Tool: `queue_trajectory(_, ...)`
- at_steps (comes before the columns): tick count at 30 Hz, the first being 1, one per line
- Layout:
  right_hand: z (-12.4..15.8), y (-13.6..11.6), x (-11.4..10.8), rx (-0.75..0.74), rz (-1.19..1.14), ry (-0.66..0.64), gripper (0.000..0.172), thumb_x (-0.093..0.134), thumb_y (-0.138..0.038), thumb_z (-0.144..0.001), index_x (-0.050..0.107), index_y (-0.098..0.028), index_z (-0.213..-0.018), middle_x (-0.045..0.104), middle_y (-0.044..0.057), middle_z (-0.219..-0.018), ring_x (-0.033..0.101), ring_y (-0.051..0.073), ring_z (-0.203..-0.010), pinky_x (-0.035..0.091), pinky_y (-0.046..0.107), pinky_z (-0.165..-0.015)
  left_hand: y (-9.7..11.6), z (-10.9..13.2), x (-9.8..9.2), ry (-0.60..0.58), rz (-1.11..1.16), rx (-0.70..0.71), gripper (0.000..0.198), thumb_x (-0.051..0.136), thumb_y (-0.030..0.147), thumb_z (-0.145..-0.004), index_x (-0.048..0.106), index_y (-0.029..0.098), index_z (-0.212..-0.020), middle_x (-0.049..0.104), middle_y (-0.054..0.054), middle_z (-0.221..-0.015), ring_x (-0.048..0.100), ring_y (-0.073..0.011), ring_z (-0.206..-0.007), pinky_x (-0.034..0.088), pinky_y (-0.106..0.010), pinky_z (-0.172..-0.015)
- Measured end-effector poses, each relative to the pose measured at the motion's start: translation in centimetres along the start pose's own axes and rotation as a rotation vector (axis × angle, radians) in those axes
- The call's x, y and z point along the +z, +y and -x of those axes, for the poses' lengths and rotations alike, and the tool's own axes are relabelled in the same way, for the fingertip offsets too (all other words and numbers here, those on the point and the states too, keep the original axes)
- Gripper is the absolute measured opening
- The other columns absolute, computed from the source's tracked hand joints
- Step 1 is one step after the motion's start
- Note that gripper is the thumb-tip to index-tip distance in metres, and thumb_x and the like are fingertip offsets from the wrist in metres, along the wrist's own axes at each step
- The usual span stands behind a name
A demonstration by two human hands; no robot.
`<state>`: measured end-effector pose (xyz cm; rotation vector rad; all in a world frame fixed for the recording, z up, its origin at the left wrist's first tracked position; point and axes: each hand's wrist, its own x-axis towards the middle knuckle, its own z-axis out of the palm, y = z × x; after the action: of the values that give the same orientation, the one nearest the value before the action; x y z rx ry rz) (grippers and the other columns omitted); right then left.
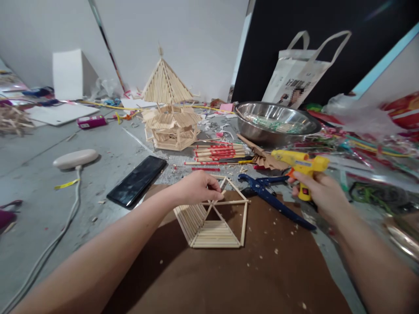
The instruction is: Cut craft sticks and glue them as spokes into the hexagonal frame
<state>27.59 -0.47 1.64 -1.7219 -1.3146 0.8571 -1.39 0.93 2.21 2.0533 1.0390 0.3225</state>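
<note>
In my right hand (322, 189) is a yellow hot glue gun (303, 163), its front toward the left and one finger by the orange trigger. My left hand (203, 187) is pinched over the top of a small roof-like frame of wooden sticks (218, 235); a short stick seems to be between the fingertips, partly hidden. Two of the frame's sides are filled with rows of sticks, while others are bare outlines. The frame rests on a brown sheet (248, 279). Blue-handled cutters (281, 209) lie between the frame and my right hand.
A stick-built pavilion (170, 126) stands behind, beside bundled red-marked sticks (219, 152). A steel basin (278, 135) and a white bag (294, 78) are at the back right. On the left lie a black phone (137, 181) and a white corded device (77, 159).
</note>
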Motion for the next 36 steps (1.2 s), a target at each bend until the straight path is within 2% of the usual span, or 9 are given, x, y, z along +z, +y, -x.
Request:
queue_trajectory(6, -1.1, 1.7, 0.0, 0.024, 0.301, 0.090, 0.042, 0.047, -0.053, -0.066, 0.054, -0.014, -0.078, 0.055, 0.004, -0.055, 0.044, 0.011, -0.049, 0.033, 0.024, -0.048, 0.2, 0.1, 0.2, -0.143, -0.174, 0.023, 0.020, 0.052, 0.031, -0.065, 0.064, 0.016, -0.072, 0.062, 0.000, -0.064, 0.049, -0.0079, -0.055, 0.032, -0.018, -0.051)
queue_trajectory(11, -1.3, 2.2, 0.4, 0.009, 0.365, 0.093, 0.045, 0.046, -0.055, -0.066, 0.056, -0.012, -0.077, 0.057, 0.005, -0.057, 0.045, 0.011, -0.049, 0.033, 0.024, -0.047, 0.2, 0.1, 0.9, -0.174, -0.307, 0.073, 0.019, 0.051, 0.030, -0.065, 0.065, 0.018, -0.070, 0.063, 0.000, -0.065, 0.049, -0.0082, -0.054, 0.030, -0.019, -0.050)
queue_trajectory(16, -1.2, 1.7, 0.7, 0.021, 0.129, 0.156, 0.037, 0.054, -0.046, -0.064, 0.050, -0.017, -0.086, 0.052, 0.001, -0.055, 0.047, 0.012, -0.047, 0.034, 0.023, -0.043, 0.1, 0.1, 1.3, -0.172, -0.344, 0.104, 0.019, 0.050, 0.031, -0.066, 0.065, 0.020, -0.070, 0.063, 0.000, -0.065, 0.050, -0.0088, -0.055, 0.030, -0.020, -0.051)
queue_trajectory(20, -1.6, 1.9, 0.5, 0.084, -0.153, 0.210, 0.026, 0.056, -0.039, -0.065, 0.047, -0.018, -0.078, 0.048, -0.001, -0.056, 0.045, 0.009, -0.046, 0.035, 0.021, -0.044, 0.2, 0.1, 1.2, -0.159, -0.325, 0.099, 0.019, 0.050, 0.030, -0.066, 0.065, 0.020, -0.070, 0.063, 0.000, -0.065, 0.050, -0.0082, -0.055, 0.030, -0.019, -0.050)
queue_trajectory(26, -2.7, 2.8, -0.2, 0.095, -0.153, 0.225, 0.021, 0.054, -0.034, -0.063, 0.049, -0.018, -0.075, 0.051, 0.001, -0.066, 0.048, 0.011, -0.057, 0.039, 0.023, -0.055, 0.3, 0.1, 1.0, -0.157, -0.290, 0.062, 0.019, 0.051, 0.030, -0.065, 0.065, 0.019, -0.070, 0.062, 0.001, -0.063, 0.048, -0.0073, -0.053, 0.029, -0.018, -0.049)
queue_trajectory(29, -2.9, 2.9, -0.5, 0.115, -0.036, 0.222, 0.023, 0.054, -0.039, -0.061, 0.052, -0.016, -0.065, 0.049, 0.003, -0.061, 0.046, 0.014, -0.059, 0.037, 0.027, -0.058, 0.5, 0.2, 0.9, -0.159, -0.285, 0.044, 0.019, 0.052, 0.030, -0.064, 0.065, 0.018, -0.070, 0.062, 0.001, -0.062, 0.048, -0.0072, -0.053, 0.029, -0.018, -0.048)
queue_trajectory(32, -3.0, 3.0, -0.9, 0.091, 0.398, 0.266, 0.030, 0.051, -0.045, -0.063, 0.054, -0.016, -0.062, 0.047, 0.006, -0.058, 0.046, 0.019, -0.064, 0.033, 0.032, -0.061, 0.4, 0.1, 0.9, -0.155, -0.273, 0.044, 0.018, 0.052, 0.030, -0.063, 0.065, 0.018, -0.068, 0.061, 0.001, -0.060, 0.047, -0.0069, -0.051, 0.028, -0.018, -0.047)
queue_trajectory(34, -2.9, 3.1, -1.1, -0.025, 0.773, 0.352, 0.035, 0.045, -0.047, -0.067, 0.057, -0.015, -0.071, 0.051, 0.010, -0.063, 0.048, 0.023, -0.069, 0.033, 0.033, -0.062, 0.2, 0.1, 1.0, -0.156, -0.269, 0.052, 0.017, 0.053, 0.029, -0.063, 0.065, 0.019, -0.067, 0.062, 0.001, -0.060, 0.047, -0.0067, -0.051, 0.028, -0.018, -0.048)
queue_trajectory(36, -2.6, 3.0, -1.0, -0.239, 0.984, 0.471, 0.036, 0.043, -0.043, -0.070, 0.059, -0.013, -0.081, 0.056, 0.013, -0.071, 0.049, 0.024, -0.076, 0.034, 0.033, -0.066, 0.1, 0.0, 1.0, -0.161, -0.276, 0.068, 0.016, 0.053, 0.029, -0.063, 0.065, 0.019, -0.068, 0.062, 0.001, -0.061, 0.048, -0.0068, -0.052, 0.029, -0.018, -0.048)
